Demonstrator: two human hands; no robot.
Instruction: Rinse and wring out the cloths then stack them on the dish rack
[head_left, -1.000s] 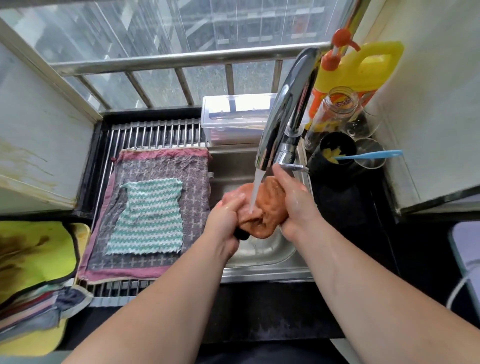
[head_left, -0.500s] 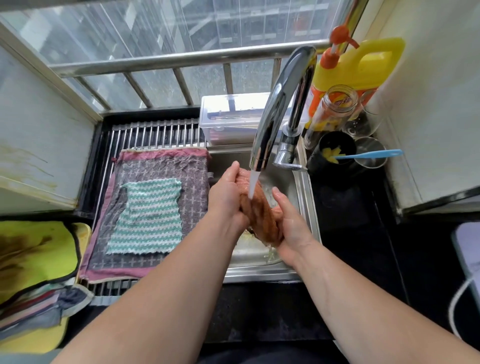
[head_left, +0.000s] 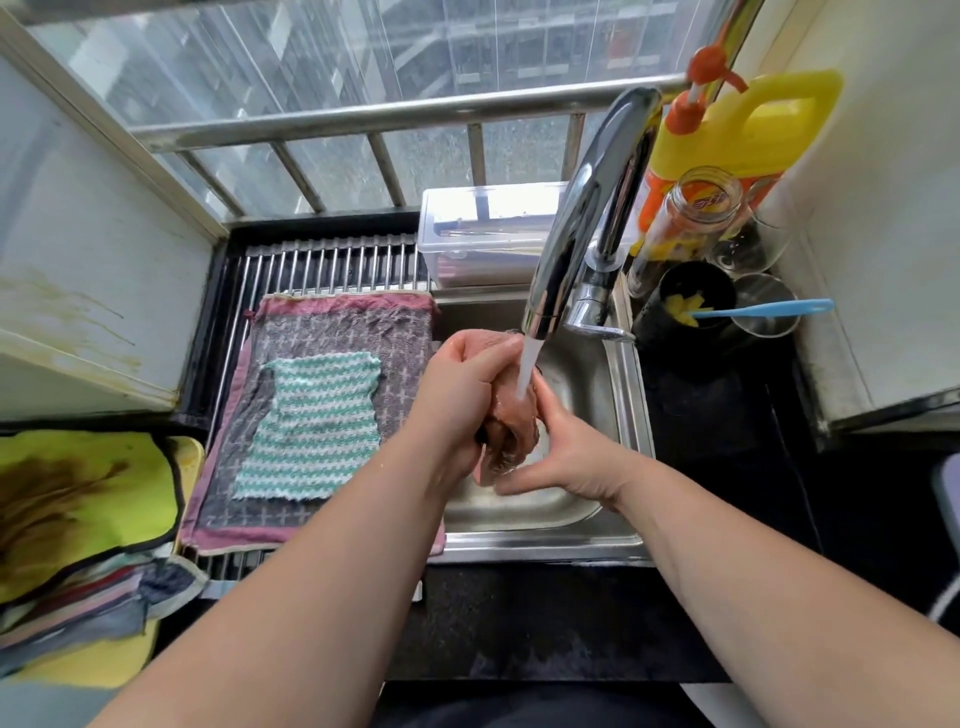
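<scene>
- Rust-brown cloth (head_left: 511, 428): over the sink (head_left: 626, 415), right of the dish rack and directly under the running tap (head_left: 587, 218). The water stream (head_left: 527, 369) strikes its upper part. A second ago it was a loose wad spread between my palms; now it is gathered into a narrow upright roll.
- Left hand (head_left: 465, 387): on the left of the roll, fingers clamped round its upper half in a fist. Half a second ago this hand lay flat against the cloth.
- Right hand (head_left: 569, 454): on the right and near side, thumb up along the roll, fingers curled under its lower end and gripping it.
- Reading of the change: rinsing looks to be giving way to wringing. With a grip set at each end, the next move would call for a counter-twist, kept low over the sink so the run-off falls into the basin. The tap is on, so the cloth takes on water until it is out of the stream.
- Dish rack (head_left: 337, 262): left of the sink. A grey-and-pink cloth (head_left: 332, 332) lies flat on it, with a green-striped cloth (head_left: 311, 426) flat on top. Two are stacked; the brown one would go third.
- Yellow cloth (head_left: 83, 499): far left on the surface, stained brown, topping a pile of others. By my judgement it is not yet rinsed.
</scene>
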